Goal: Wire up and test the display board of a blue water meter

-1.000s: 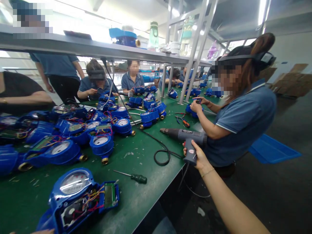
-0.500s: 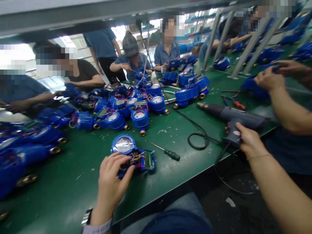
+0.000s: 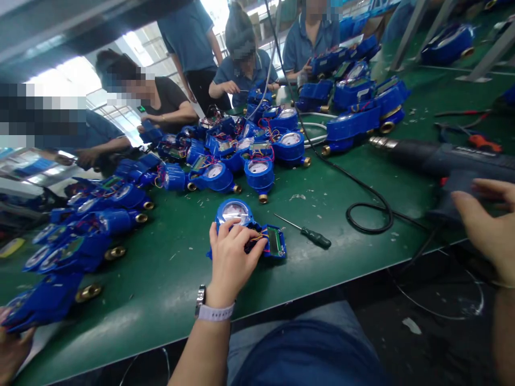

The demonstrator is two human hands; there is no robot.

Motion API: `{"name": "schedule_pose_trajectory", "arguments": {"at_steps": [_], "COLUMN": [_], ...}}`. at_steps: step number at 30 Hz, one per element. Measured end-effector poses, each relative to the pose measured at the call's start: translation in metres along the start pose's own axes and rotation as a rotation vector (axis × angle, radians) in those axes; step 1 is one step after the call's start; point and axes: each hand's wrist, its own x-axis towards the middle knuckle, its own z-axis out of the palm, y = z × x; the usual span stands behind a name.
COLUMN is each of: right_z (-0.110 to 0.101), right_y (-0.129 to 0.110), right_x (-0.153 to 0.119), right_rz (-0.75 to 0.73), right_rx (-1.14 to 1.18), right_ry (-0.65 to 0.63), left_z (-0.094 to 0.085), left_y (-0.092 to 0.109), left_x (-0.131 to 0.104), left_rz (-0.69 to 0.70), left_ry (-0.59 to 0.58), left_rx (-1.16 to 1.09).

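My left hand (image 3: 235,252) rests over a blue meter (image 3: 234,210) with a round dial, its fingers curved around the wired middle part. A small green display board (image 3: 276,241) in a blue frame is joined to that meter by coloured wires. At the right edge my right hand (image 3: 488,225) has its fingers apart beside the handle of a dark heat gun (image 3: 454,158), which lies on the green table with its nozzle to the left. Between the two hands lies a screwdriver (image 3: 316,237) with a green handle.
Many blue meters (image 3: 217,176) with brass ends crowd the green table (image 3: 169,289) beyond and to the left. A black cable (image 3: 368,230) loops near the heat gun. Orange-handled pliers (image 3: 483,142) lie at the right. Several people sit or stand across the table; another person's hand (image 3: 16,343) holds a meter at lower left.
The view has swung right and down. My right hand has opened and let go of the heat gun's handle. My left hand remains on the meter.
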Motion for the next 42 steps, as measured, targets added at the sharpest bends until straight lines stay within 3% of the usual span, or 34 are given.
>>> {"name": "schedule_pose_trajectory", "arguments": {"at_steps": [2,5,11,15,18,22,34,42], "right_z": [0.023,0.061,0.134,0.165,0.171,0.163,0.155,0.153], "right_y": [-0.052,-0.107,-0.179,-0.211,-0.220,-0.223,-0.225,-0.228], "right_x": [-0.011,-0.022,-0.037,-0.044,-0.048,-0.052,-0.061,-0.062], "right_rz": [0.041,-0.176,-0.457,-0.536,-0.483,-0.431,-0.128,-0.187], "right_rx": [-0.121,0.100,0.475,0.474,0.334,0.233,0.436,0.439], "right_ry": [0.027,-0.096,-0.523,-0.698,-0.770,-0.805,-0.872,-0.869], "left_z": [0.001,0.001,-0.006,-0.014,-0.018,-0.021,-0.023,-0.023], "left_y": [-0.001,-0.005,-0.013,-0.019,-0.024,-0.032,-0.040,-0.028], "left_x": [0.001,-0.001,-0.011,-0.018,-0.023,-0.027,-0.034,-0.035], "left_rz": [0.004,0.017,0.027,0.050,0.051,0.062,0.082,0.033], "left_ry": [-0.001,-0.018,-0.061,-0.106,-0.121,-0.061,-0.024,-0.054], "left_rx": [0.013,0.015,-0.067,-0.158,-0.192,-0.165,-0.265,-0.359]}}
